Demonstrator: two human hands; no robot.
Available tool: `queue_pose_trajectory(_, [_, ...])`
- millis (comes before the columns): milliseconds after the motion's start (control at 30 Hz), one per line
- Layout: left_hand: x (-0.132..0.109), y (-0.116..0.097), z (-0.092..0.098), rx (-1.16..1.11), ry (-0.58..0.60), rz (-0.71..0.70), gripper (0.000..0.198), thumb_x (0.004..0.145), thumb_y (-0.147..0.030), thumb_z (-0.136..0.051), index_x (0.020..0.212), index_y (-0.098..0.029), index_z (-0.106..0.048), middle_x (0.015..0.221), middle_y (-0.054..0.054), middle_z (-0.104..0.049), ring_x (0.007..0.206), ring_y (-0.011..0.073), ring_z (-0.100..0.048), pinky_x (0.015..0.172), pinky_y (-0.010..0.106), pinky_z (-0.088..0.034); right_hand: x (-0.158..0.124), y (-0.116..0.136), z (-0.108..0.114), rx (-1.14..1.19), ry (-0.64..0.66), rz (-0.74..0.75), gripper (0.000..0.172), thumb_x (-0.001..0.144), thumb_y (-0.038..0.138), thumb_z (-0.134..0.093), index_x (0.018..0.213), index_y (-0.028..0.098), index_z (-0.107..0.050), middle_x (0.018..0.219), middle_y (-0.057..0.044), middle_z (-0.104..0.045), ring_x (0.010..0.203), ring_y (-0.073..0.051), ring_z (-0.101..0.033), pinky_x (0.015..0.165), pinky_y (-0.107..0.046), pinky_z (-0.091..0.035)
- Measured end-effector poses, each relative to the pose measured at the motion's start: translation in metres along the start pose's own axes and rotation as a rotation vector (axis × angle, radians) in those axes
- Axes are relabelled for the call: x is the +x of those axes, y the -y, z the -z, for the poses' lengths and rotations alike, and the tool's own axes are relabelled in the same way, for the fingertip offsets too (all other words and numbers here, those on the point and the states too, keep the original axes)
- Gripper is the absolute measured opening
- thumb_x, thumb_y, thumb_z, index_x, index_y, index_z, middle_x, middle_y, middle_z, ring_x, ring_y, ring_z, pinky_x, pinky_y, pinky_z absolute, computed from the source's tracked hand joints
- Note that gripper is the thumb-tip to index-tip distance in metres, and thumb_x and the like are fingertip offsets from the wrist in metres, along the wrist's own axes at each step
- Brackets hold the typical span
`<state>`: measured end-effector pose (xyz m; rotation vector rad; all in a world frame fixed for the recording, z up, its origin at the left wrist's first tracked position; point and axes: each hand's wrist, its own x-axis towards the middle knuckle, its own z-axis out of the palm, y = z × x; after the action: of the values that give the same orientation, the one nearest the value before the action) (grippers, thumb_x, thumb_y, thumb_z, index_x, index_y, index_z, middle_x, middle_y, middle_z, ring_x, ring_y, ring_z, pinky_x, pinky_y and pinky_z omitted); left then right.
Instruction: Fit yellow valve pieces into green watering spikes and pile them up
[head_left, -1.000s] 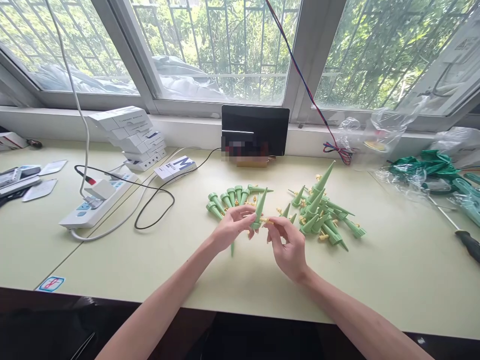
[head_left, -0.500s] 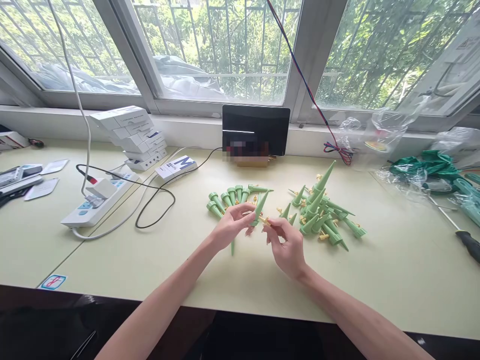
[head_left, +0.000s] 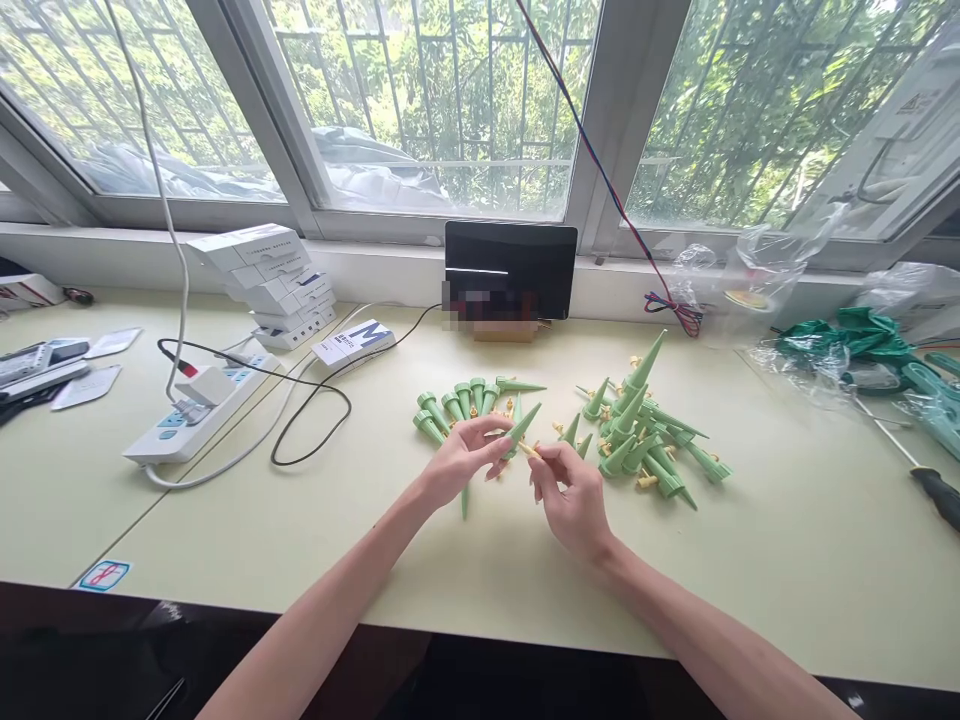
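My left hand (head_left: 459, 462) is closed around a green plastic cone spike (head_left: 520, 428), whose tip points up and to the right. My right hand (head_left: 571, 495) pinches a small yellow part (head_left: 530, 451) against the spike's side. Behind my left hand lies a row of green spikes (head_left: 457, 398) with their caps toward me. To the right of my hands lies a loose pile of green spikes and small yellow parts (head_left: 646, 430) on the pale green table (head_left: 787, 540).
A black screen (head_left: 511, 270) leans against the window sill. To the left are a white power strip (head_left: 196, 405) with a black cable, stacked white boxes (head_left: 264, 281) and a remote. At the far right lie plastic bags, green items (head_left: 855, 335) and a screwdriver (head_left: 934, 487).
The spike in my left hand has tilted from nearly upright to slanting right. Both hands stay together at the same spot; the view has shifted slightly.
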<state>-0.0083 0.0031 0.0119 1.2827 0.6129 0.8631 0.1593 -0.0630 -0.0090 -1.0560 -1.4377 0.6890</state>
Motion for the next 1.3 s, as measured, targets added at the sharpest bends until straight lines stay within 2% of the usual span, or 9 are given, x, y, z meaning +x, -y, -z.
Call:
queue_pose_trajectory(267, [-0.0006, -0.0043, -0.0007, 0.044, 0.07, -0.036, 0.025, 0.085, -0.034, -0.068, 0.099, -0.013, -0.07, 0.086, 0.005, -0.058, 0.056, 0.0071, -0.05, 0.047, 0.022, -0.037, -0.0005, 0.0007, 0.0015, -0.038, 0.075, -0.006, 0.026, 0.099, 0.031, -0.045, 0.079, 0.018, -0.055, 0.057, 0.003, -0.05, 0.048, -0.01, -0.046, 0.049, -0.023, -0.039])
queue_pose_trajectory(667, [-0.0006, -0.0061, -0.0013, 0.038, 0.063, -0.007, 0.029, 0.081, -0.037, -0.072, 0.094, -0.012, -0.072, 0.083, 0.006, -0.059, 0.054, 0.0076, -0.05, 0.046, 0.022, -0.037, -0.0047, -0.0026, 0.001, -0.015, 0.146, -0.063, 0.039, 0.102, 0.038, -0.037, 0.07, 0.02, -0.049, 0.048, 0.005, -0.043, 0.041, -0.01, -0.039, 0.044, -0.023, -0.033])
queue_pose_trajectory(800, [-0.0005, -0.0046, -0.0009, 0.035, 0.065, -0.007, 0.029, 0.08, -0.036, -0.073, 0.096, -0.012, -0.073, 0.08, 0.005, -0.059, 0.054, 0.008, -0.05, 0.046, 0.022, -0.038, -0.0056, -0.0045, 0.0006, 0.002, 0.156, -0.076, 0.039, 0.102, 0.041, -0.036, 0.07, 0.021, -0.047, 0.046, 0.005, -0.041, 0.039, -0.01, -0.038, 0.042, -0.023, -0.032])
queue_pose_trajectory(1033, [-0.0009, -0.0062, 0.0005, 0.065, 0.075, -0.031, 0.025, 0.081, -0.035, -0.073, 0.093, -0.013, -0.075, 0.09, 0.007, -0.058, 0.054, 0.0065, -0.051, 0.046, 0.022, -0.038, -0.0046, -0.0047, 0.0005, -0.047, 0.174, -0.044, 0.036, 0.101, 0.038, -0.038, 0.072, 0.02, -0.048, 0.051, 0.004, -0.044, 0.042, -0.011, -0.04, 0.044, -0.023, -0.034])
queue_pose_trajectory(1300, [-0.0025, -0.0083, 0.0023, 0.132, 0.059, -0.003, 0.025, 0.081, -0.037, -0.072, 0.088, -0.013, -0.073, 0.082, 0.004, -0.056, 0.055, 0.0069, -0.049, 0.047, 0.022, -0.04, -0.0036, 0.001, 0.0003, -0.124, 0.182, 0.02, 0.032, 0.099, 0.033, -0.042, 0.073, 0.019, -0.053, 0.055, 0.003, -0.047, 0.047, -0.011, -0.043, 0.047, -0.024, -0.036])
